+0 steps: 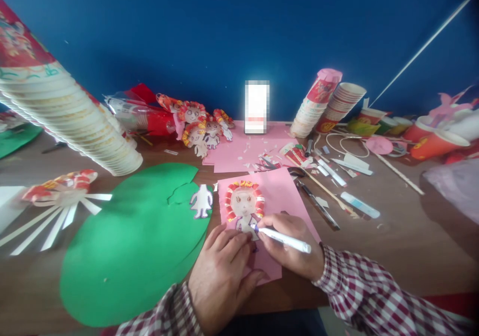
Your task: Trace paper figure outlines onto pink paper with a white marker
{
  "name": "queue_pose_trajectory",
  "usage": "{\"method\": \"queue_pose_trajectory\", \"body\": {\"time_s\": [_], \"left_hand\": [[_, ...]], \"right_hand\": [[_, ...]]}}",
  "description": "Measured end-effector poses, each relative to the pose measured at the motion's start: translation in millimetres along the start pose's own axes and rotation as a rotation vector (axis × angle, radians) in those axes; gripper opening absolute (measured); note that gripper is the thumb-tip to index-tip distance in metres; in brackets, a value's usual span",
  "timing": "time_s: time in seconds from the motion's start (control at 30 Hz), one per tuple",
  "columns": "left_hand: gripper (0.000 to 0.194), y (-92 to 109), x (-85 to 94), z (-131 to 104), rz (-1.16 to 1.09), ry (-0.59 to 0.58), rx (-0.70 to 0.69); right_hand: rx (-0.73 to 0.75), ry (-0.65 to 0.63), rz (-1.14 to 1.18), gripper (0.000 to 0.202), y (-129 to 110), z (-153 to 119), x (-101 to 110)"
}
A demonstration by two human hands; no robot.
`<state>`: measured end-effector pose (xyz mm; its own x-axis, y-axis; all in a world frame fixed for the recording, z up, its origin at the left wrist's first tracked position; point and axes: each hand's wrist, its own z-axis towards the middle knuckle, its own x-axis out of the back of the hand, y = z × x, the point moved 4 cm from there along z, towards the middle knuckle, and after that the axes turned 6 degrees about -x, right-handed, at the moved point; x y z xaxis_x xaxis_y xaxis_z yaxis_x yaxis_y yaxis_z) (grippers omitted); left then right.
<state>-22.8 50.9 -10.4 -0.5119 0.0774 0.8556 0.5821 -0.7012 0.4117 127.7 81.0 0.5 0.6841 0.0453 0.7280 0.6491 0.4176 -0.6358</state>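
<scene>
Head-worn view, facing forward and down over the near tabletop (396, 246).

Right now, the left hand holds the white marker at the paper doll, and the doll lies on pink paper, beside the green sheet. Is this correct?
Not quite: the head view shows the white marker in the right hand, not the left. It is at the paper doll, which does lie on pink paper, beside the green sheet.
</scene>
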Motion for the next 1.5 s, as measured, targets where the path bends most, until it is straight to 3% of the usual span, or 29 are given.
{"method": "queue_pose_trajectory", "body": {"time_s": [0.33, 0.43, 0.6, 0.73, 0.97, 1.5], "left_hand": [[0.029, -2, -0.5, 0, 0.003, 0.030, -0.004], [0.030, -1, 0.1, 0, 0.004, 0.031, -0.005], [0.030, -1, 0.3, 0, 0.008, 0.027, 0.004], [0.029, -1, 0.0, 0, 0.012, 0.034, -0.015], [0.030, -1, 0.8, -1, 0.007, 0.034, -0.008], [0.030, -1, 0.4, -1, 0.011, 0.005, -0.002]], "right_hand": [[-0.142, 0.098, 0.207, 0.004, 4, -2, 20], [-0.228, 0.048, 0.318, 0.004, 7, 3, 20], [-0.242, -0.064, 0.413, 0.010, 4, 15, 9], [-0.264, -0.055, 0.475, 0.008, 5, 17, 1], [-0.276, -0.004, 0.340, 0.013, 8, 11, -1], [-0.283, -0.018, 0.351, 0.013, 9, 12, -4]]}}
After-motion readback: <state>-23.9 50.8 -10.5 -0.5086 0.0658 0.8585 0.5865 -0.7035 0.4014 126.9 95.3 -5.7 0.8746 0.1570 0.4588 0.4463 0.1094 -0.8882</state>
